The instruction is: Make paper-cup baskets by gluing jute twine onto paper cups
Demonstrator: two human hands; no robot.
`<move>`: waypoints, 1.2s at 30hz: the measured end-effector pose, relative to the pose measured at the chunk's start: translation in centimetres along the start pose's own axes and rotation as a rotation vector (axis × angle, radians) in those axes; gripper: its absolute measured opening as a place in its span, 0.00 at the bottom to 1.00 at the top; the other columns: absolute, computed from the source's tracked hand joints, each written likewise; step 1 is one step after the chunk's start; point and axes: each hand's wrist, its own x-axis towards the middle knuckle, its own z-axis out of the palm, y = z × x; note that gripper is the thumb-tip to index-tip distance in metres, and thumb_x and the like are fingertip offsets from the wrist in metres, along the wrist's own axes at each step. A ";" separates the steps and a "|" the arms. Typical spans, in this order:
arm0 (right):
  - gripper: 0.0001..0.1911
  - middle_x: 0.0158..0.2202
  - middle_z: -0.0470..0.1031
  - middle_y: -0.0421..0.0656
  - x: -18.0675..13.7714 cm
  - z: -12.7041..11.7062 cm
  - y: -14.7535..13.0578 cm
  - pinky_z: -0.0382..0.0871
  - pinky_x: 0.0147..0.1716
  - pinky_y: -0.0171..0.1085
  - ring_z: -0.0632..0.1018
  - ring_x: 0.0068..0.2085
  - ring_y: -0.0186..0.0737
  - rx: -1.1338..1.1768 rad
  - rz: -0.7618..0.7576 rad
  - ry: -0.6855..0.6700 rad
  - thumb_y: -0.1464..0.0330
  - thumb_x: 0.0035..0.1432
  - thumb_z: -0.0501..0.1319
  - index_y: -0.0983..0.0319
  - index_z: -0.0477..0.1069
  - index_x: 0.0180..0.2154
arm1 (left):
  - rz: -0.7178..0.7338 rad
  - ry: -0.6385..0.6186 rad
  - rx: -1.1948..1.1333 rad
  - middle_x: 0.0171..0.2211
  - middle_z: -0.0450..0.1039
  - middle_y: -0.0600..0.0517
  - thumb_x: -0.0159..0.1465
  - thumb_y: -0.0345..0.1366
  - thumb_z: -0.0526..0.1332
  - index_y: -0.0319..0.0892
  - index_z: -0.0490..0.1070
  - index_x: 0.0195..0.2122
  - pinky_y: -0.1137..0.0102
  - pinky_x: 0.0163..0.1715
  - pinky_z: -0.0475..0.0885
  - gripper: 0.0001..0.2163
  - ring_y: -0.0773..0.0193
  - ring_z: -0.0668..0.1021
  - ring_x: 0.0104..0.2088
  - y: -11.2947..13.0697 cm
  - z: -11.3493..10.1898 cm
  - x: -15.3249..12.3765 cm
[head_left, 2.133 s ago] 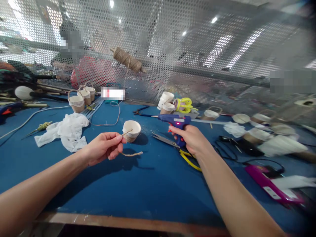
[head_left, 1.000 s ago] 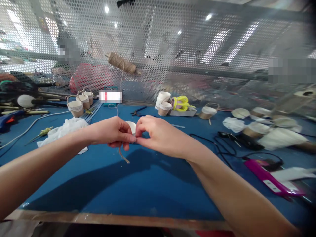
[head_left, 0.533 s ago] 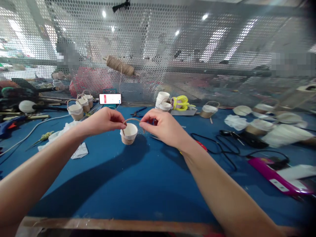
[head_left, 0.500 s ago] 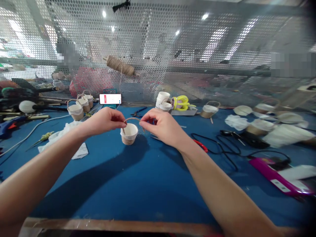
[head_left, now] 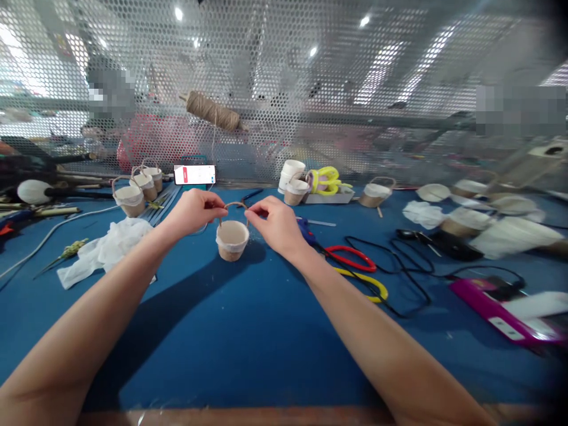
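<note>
A small paper cup (head_left: 232, 251) with a brown lower half and a white rim band stands upright on the blue tabletop between my hands. Over its mouth arches a thin brown twine-wrapped handle (head_left: 238, 204). My left hand (head_left: 199, 212) pinches the handle's left side between thumb and fingertips. On the other side, my right hand (head_left: 274, 223) pinches the right side near the bend. The handle's ends reach down to the cup's rim; whether they are fixed there I cannot tell.
Finished-looking cups with handles (head_left: 129, 201) stand at the back left, beside crumpled white cloth (head_left: 109, 245). Stacked cups (head_left: 293, 171) and yellow-handled scissors (head_left: 326, 180) are at the back. Red-and-yellow-handled pliers (head_left: 352, 258), black cable and a purple power strip (head_left: 488, 307) lie right.
The handle has swung from a tilted position to centred over the cup, its right end now at the rim. My right hand has shifted slightly left. The view has shifted a little.
</note>
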 end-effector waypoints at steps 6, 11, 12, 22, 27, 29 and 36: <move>0.06 0.26 0.68 0.42 -0.2 0.7 0.4 0.62 0.31 0.37 0.70 0.30 0.36 0.016 0.006 0.050 0.71 0.50 0.58 0.63 0.69 0.23 | -0.025 -0.006 0.005 0.15 0.66 0.56 0.50 0.35 0.62 0.38 0.73 0.23 0.75 0.18 0.59 0.05 0.71 0.67 0.16 -0.1 0.2 0.1; 0.06 0.25 0.68 0.41 -0.5 1.1 0.5 0.62 0.29 0.36 0.69 0.29 0.36 0.028 0.007 0.059 0.71 0.50 0.58 0.63 0.68 0.22 | -0.004 -0.015 0.056 0.15 0.67 0.56 0.50 0.35 0.61 0.38 0.73 0.23 0.75 0.18 0.59 0.05 0.71 0.66 0.16 -0.1 0.3 0.0; 0.06 0.25 0.68 0.41 -0.6 1.2 0.6 0.62 0.29 0.36 0.69 0.29 0.36 0.030 0.007 0.059 0.71 0.50 0.58 0.63 0.68 0.22 | -0.002 -0.014 0.069 0.14 0.66 0.56 0.50 0.35 0.61 0.38 0.73 0.23 0.75 0.18 0.58 0.05 0.71 0.66 0.16 0.0 0.3 0.0; 0.06 0.25 0.68 0.42 -0.8 1.8 1.1 0.62 0.29 0.36 0.69 0.29 0.36 0.041 0.006 0.058 0.71 0.50 0.58 0.64 0.69 0.23 | -0.002 -0.035 0.115 0.16 0.68 0.54 0.51 0.37 0.60 0.37 0.74 0.25 0.75 0.18 0.59 0.08 0.71 0.66 0.17 -0.4 0.4 0.0; 0.06 0.24 0.67 0.41 -0.9 2.0 1.3 0.62 0.29 0.36 0.70 0.29 0.37 0.043 0.004 0.067 0.71 0.49 0.58 0.63 0.68 0.22 | -0.002 -0.033 0.150 0.17 0.68 0.55 0.51 0.36 0.60 0.37 0.73 0.25 0.75 0.18 0.59 0.07 0.71 0.66 0.17 -0.6 0.6 0.0; 0.06 0.24 0.67 0.41 -0.9 2.1 1.4 0.63 0.29 0.36 0.70 0.29 0.37 0.043 0.003 0.069 0.71 0.49 0.58 0.62 0.68 0.22 | 0.000 -0.037 0.145 0.17 0.68 0.55 0.51 0.36 0.60 0.37 0.73 0.25 0.75 0.19 0.59 0.07 0.71 0.66 0.17 -0.7 0.6 0.1; 0.06 0.24 0.68 0.42 -1.1 2.1 1.4 0.63 0.29 0.37 0.70 0.29 0.38 0.041 -0.010 0.070 0.71 0.49 0.58 0.62 0.67 0.22 | 0.003 -0.042 0.170 0.16 0.68 0.55 0.51 0.36 0.60 0.37 0.74 0.25 0.75 0.19 0.60 0.07 0.71 0.66 0.17 -0.7 0.7 0.0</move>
